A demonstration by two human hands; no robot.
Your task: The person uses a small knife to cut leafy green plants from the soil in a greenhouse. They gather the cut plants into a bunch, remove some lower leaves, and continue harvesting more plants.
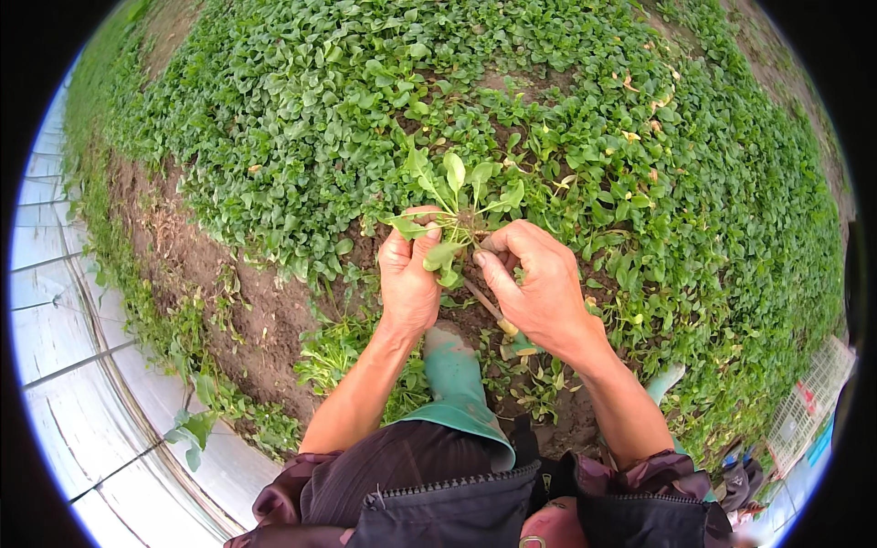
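A spinach plant (455, 172) with spoon-shaped green leaves is held up in front of me, its leaves spread and its base facing me. My left hand (409, 281) is closed on its leaf stalks from the left side. On the other side, my right hand (539, 283) pinches at the plant's base with thumb and forefinger. A thin brown rod with a yellowish end (491, 307) slants below the right fingers; whether the hand also holds it, I cannot tell. A small pile of picked greens (333, 365) lies by my left forearm.
Dense low leafy plants (301, 119) cover the ground ahead and to the right. Bare brown soil (265, 320) runs along the left, beside pale paving slabs (73, 384). My green rubber boot (452, 374) stands below my hands. A white plastic crate (808, 402) sits at the far right.
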